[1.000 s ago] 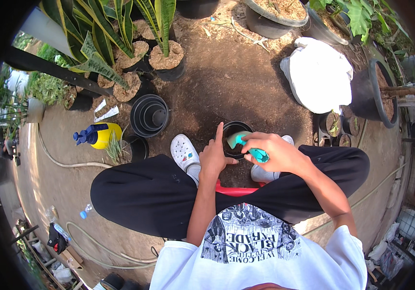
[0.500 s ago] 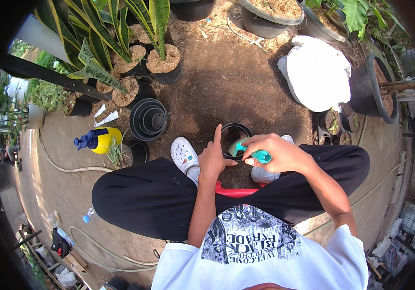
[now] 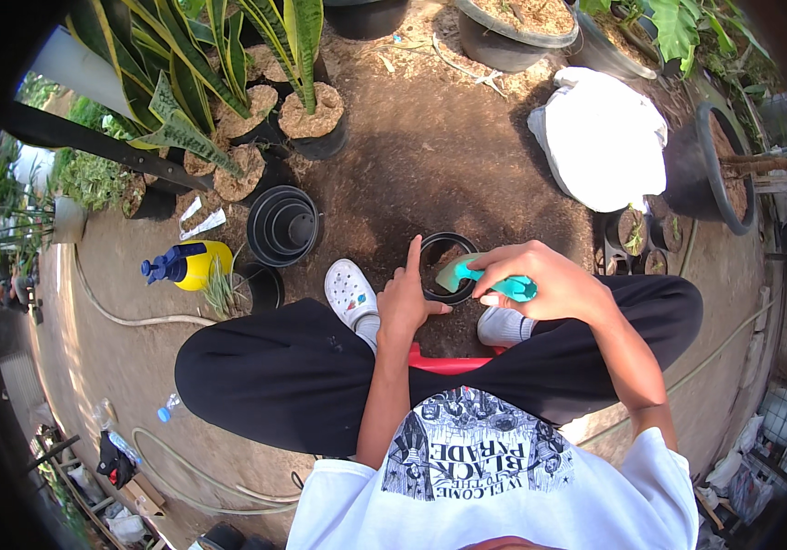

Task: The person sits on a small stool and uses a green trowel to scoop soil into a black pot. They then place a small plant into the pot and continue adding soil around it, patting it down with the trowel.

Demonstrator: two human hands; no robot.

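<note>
Between my feet stands a small black plant pot [image 3: 434, 246], with dark soil around it on the ground. My left hand [image 3: 403, 302] braces its left side, index finger stretched along the rim and thumb across the near side. Wrapped in my right hand [image 3: 549, 282] is the teal handle of a hand trowel [image 3: 515, 289]. The trowel's pale green blade tilts down over the pot's opening, its lower end at or inside the rim. How much soil the pot holds is hard to see.
At the left are nested empty black pots [image 3: 265, 206], a yellow spray bottle [image 3: 205, 266] and potted snake plants [image 3: 313, 115]. A white sack [image 3: 600, 147] lies at the far right, near a large black pot [image 3: 701, 170]. A hose [image 3: 132, 321] crosses the ground at left.
My right hand has shifted slightly to the right with the trowel, and more of the blade shows at the pot's rim. My left hand has stayed in place.
</note>
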